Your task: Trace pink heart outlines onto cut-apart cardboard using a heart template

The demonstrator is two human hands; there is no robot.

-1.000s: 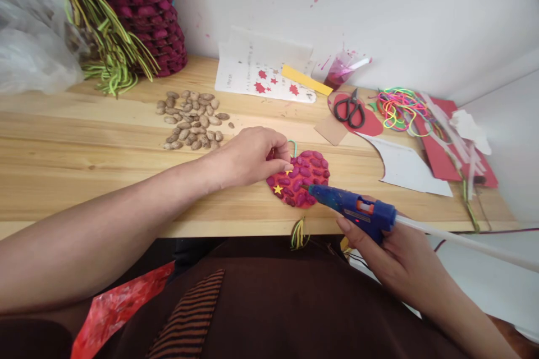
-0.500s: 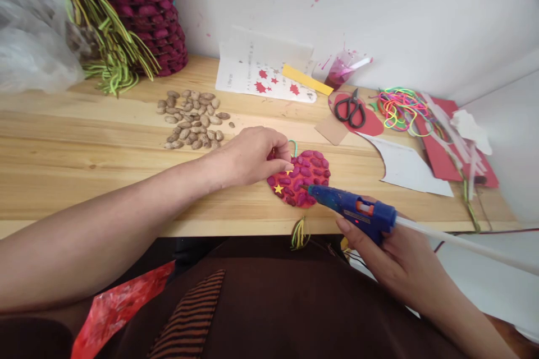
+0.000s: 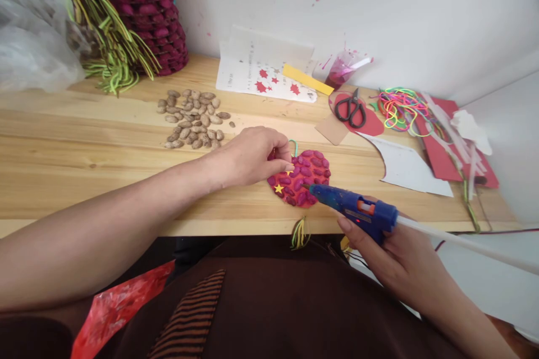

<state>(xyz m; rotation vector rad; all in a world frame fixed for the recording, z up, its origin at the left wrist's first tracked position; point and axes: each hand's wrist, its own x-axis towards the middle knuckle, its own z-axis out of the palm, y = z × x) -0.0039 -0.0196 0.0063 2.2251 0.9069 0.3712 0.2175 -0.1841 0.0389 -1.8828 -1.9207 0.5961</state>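
Observation:
A red heart (image 3: 307, 171) covered in magenta-dyed peanut shells lies near the table's front edge, with a turquoise cord loop (image 3: 295, 147) at its top. My left hand (image 3: 256, 154) is over its upper left, thumb and fingertips closed on a small yellow star (image 3: 288, 171), mostly hidden. Another yellow star (image 3: 278, 188) rests on the heart's lower left. My right hand (image 3: 400, 252) grips a blue hot glue gun (image 3: 353, 207), its nozzle over the heart's right half. A white glue stick (image 3: 458, 241) sticks out of the gun's back. Below the heart hangs a green-brown tassel (image 3: 299, 234).
Unpainted peanuts (image 3: 193, 118) lie left of the heart. Behind are printed paper (image 3: 236, 76), a yellow strip (image 3: 307, 79) and a cup of magenta dye (image 3: 341, 73). Black scissors (image 3: 351, 111), tangled neon cords (image 3: 402, 106) and red sheets (image 3: 446, 148) lie right. A magenta basket (image 3: 147, 17) stands back left.
The glue gun and my right hand have shifted very slightly to the right. My left hand and the heart stay where they were.

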